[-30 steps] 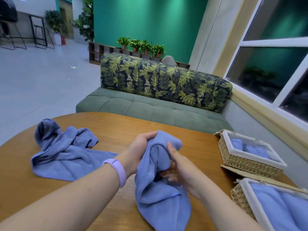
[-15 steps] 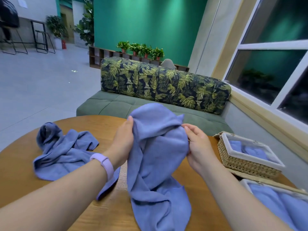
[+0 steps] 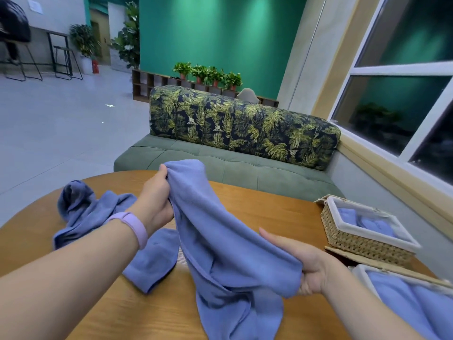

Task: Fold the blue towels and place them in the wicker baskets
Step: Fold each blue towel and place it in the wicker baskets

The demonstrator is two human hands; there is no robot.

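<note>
Blue towel point(image 3: 220, 231), unfolded: left hand point(image 3: 157, 200) and right hand point(image 3: 304, 263) each grip an edge; find corners, stretch taut, lay flat on bench point(image 3: 257, 209).

Left hand point(image 3: 157, 195) raised, right hand point(image 3: 306, 263) lower, both fingers curled.

Interior lighting was even and moderately bright, with two soft spotlight pools falling from above on the green wall point(image 3: 220, 33); the window panes point(image 3: 392, 114) were dark and gave only dim reflections. Shadows were faint and diffuse, notably a small dark patch under the blue towel point(image 3: 220, 236) on the wooden table point(image 3: 257, 204). Wide-angle distortion bowed the window frame and stretched the forearms at the edges; the nearest basket point(image 3: 404, 298) at lower right was slightly blurred.
</note>
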